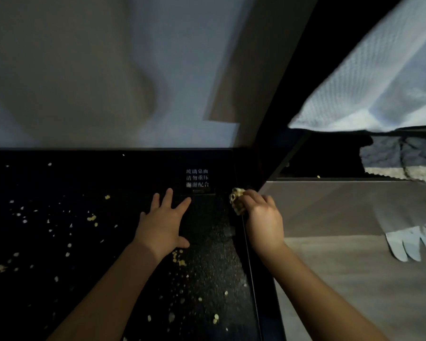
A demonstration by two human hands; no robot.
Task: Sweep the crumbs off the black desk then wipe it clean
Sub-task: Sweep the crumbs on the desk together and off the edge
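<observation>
Our left hand (163, 223) lies flat on the black desk (207, 230), fingers spread; crumbs (91, 218) lie left of it and near its thumb. Our right hand (262, 221) grips a crumpled yellowish cloth (237, 200) at the desk's right edge.

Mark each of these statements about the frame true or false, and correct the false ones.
1. The left hand lies flat, fingers spread, on the black desk. True.
2. The desk is already free of crumbs. False: pale crumbs are scattered across it.
3. The right hand grips a yellowish lump at the desk's right edge. True.
4. The left hand holds a cloth. False: it holds nothing.
5. A small sign with white characters sits on the desk beyond the left hand. True.
</observation>
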